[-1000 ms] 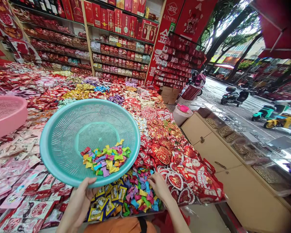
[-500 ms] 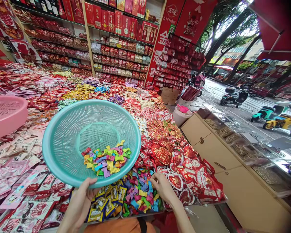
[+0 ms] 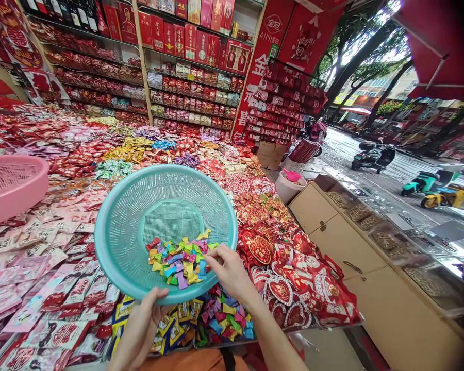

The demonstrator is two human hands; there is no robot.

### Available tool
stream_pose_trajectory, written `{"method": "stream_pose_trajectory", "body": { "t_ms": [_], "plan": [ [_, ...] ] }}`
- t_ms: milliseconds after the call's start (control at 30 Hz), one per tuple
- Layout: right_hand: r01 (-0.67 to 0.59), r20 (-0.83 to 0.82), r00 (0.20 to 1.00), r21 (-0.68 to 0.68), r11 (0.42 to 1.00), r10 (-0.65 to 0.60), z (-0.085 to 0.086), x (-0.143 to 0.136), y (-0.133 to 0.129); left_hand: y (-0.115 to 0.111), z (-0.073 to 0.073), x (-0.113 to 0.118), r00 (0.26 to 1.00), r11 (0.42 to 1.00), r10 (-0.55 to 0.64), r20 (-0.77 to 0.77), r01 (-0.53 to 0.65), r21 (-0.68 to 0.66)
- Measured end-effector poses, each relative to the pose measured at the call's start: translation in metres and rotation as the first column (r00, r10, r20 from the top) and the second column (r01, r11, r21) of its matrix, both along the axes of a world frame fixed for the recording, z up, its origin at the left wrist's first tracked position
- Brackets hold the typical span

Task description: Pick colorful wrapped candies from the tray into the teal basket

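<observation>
A turquoise plastic basket (image 3: 118, 201) with mesh sides is tilted toward me over the candy display. My left hand (image 3: 149, 317) is closed on its near rim, thumb on top and fingers underneath. Brightly wrapped candies (image 3: 181, 259) in yellow, green, purple and pink lie heaped in the near part of the basket. Over the basket's right rim reaches my right hand (image 3: 226, 270), fingertips pinched on a blue wrapped candy (image 3: 202, 268) beside the heap. Below the rim is a pile of similar colourful candies (image 3: 228, 317), next to yellow-and-navy packets (image 3: 174, 330).
A pink basket (image 3: 19, 190) stands at the left. Red packets and heart-shaped bags (image 3: 280, 288) cover the display's right side. Shelves of red boxes (image 3: 189, 41) rise behind. To the right are a wooden cabinet (image 3: 355, 257) and a street with parked scooters (image 3: 375, 156).
My right hand has moved up and left from the loose candy pile into the basket, with a blue candy at its fingertips. The basket and my left hand have shifted to the right.
</observation>
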State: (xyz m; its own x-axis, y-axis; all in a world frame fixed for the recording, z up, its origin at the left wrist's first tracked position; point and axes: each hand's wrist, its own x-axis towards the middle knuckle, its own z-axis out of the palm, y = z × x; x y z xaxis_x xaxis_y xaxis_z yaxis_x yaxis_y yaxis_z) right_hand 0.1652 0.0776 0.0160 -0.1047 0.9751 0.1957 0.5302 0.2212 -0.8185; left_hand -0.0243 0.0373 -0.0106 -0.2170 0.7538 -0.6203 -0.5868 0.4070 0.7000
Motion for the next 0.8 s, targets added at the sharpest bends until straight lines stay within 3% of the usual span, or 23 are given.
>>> {"method": "stream_pose_trajectory", "body": {
  "t_ms": [133, 267, 467, 633, 800],
  "plan": [
    [-0.05, 0.011, 0.999, 0.021, 0.999, 0.049, -0.01, -0.025, 0.007, -0.002, 0.0, 0.005, 1.0, 1.0, -0.025, 0.005, 0.024, 0.008],
    [-0.06, 0.003, 0.998, 0.015, 0.998, 0.06, -0.012, -0.031, 0.008, -0.002, -0.002, 0.006, 0.999, 0.999, -0.037, 0.009, 0.036, 0.011],
    [0.088, -0.083, 0.993, 0.038, 0.995, -0.084, -0.013, 0.009, -0.003, 0.0, -0.001, 0.002, 1.0, 1.0, -0.025, 0.011, 0.025, 0.002],
    [0.197, 0.105, 0.975, -0.019, 0.98, -0.194, -0.052, 0.072, -0.028, 0.005, 0.001, -0.004, 1.0, 1.0, 0.01, 0.001, -0.01, 0.008],
    [0.139, 0.298, 0.952, -0.218, 0.966, -0.069, -0.095, 0.101, -0.062, 0.008, -0.001, -0.011, 1.0, 0.999, 0.022, -0.01, -0.022, 0.045]
  ]
}}
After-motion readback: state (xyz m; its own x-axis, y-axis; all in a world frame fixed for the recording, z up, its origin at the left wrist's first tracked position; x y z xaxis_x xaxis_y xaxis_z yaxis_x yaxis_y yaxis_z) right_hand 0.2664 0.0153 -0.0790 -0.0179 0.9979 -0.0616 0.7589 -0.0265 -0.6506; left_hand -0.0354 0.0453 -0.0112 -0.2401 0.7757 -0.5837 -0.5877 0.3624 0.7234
